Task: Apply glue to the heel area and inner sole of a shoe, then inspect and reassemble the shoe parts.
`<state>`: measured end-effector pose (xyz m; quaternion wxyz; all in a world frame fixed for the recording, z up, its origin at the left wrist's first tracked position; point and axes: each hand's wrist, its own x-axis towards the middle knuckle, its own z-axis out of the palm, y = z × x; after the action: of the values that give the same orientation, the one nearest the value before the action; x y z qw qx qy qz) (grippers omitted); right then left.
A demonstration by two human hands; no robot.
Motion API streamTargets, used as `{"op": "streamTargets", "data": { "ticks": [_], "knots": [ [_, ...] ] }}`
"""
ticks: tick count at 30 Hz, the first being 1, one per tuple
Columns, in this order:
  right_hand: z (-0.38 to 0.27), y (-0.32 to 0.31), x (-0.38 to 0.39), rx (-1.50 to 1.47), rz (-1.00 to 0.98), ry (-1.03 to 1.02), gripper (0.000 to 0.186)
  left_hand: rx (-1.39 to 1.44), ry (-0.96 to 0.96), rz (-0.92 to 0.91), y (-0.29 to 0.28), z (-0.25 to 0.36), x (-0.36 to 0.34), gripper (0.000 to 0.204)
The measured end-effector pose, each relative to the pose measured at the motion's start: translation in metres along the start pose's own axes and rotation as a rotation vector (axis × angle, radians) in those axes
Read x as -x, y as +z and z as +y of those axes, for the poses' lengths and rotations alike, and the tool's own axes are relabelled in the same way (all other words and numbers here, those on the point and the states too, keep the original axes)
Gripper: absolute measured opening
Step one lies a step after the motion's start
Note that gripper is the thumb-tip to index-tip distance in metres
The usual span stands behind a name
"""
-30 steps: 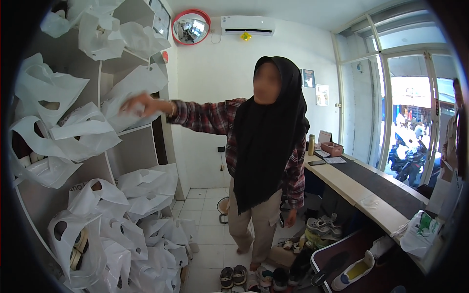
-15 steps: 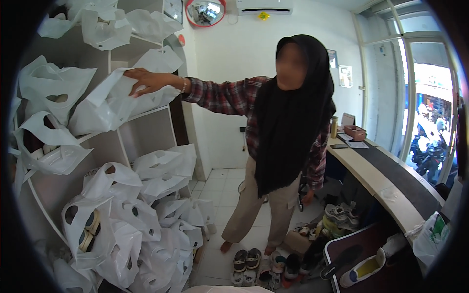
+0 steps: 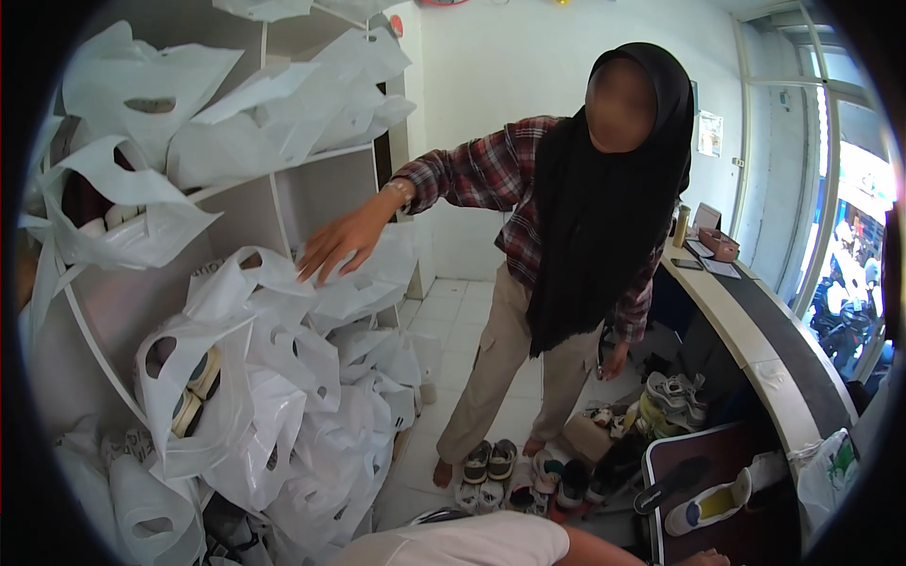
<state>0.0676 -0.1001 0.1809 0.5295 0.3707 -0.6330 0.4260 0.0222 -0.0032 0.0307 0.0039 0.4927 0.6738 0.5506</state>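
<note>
A sliver of my right hand (image 3: pixel 706 559) shows at the lower edge, beside the dark red tray-like tabletop (image 3: pixel 676 455) with a pale rim. Its fingers are mostly cut off. A pale sleeve and part of a bare forearm (image 3: pixel 604 549) also enter at the bottom. My left hand is out of the picture. Nearest to my right hand lies a white sneaker (image 3: pixel 708 509) with a yellow insole. A black insole (image 3: pixel 672 483) rests to its left. Across from me, a co-worker's hand (image 3: pixel 342 243) hangs with loose fingers over white plastic bags (image 3: pixel 269 311), some holding shoes.
White shelves (image 3: pixel 226 231) packed with bagged shoes line the left side. Several pairs of shoes (image 3: pixel 489 460) sit on the tiled floor by the co-worker's feet. A curved counter (image 3: pixel 755 349) runs along the right, with a white bag (image 3: pixel 829 479) at its near end.
The co-worker's hand has come down from a bag on the upper shelf to above the lower bags. My view has tilted downward, and my sleeve, forearm and hand now show.
</note>
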Motion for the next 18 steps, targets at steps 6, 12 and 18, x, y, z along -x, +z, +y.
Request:
{"op": "streamTargets", "data": {
  "ticks": [6, 12, 18],
  "knots": [
    [0.017, -0.227, 0.234, 1.183, -0.115, 0.69, 0.051, -0.099, 0.193, 0.011, -0.073, 0.048, -0.017, 0.039],
    [-0.002, -0.197, 0.172, 1.172, -0.126, 0.784, 0.048, -0.191, 0.454, -0.013, -0.17, 0.097, -0.02, 0.048],
    [0.005, -0.215, 0.19, 1.219, -0.198, 0.67, 0.055, -0.269, 0.502, 0.139, -0.238, 0.128, 0.025, 0.047]
  ]
}}
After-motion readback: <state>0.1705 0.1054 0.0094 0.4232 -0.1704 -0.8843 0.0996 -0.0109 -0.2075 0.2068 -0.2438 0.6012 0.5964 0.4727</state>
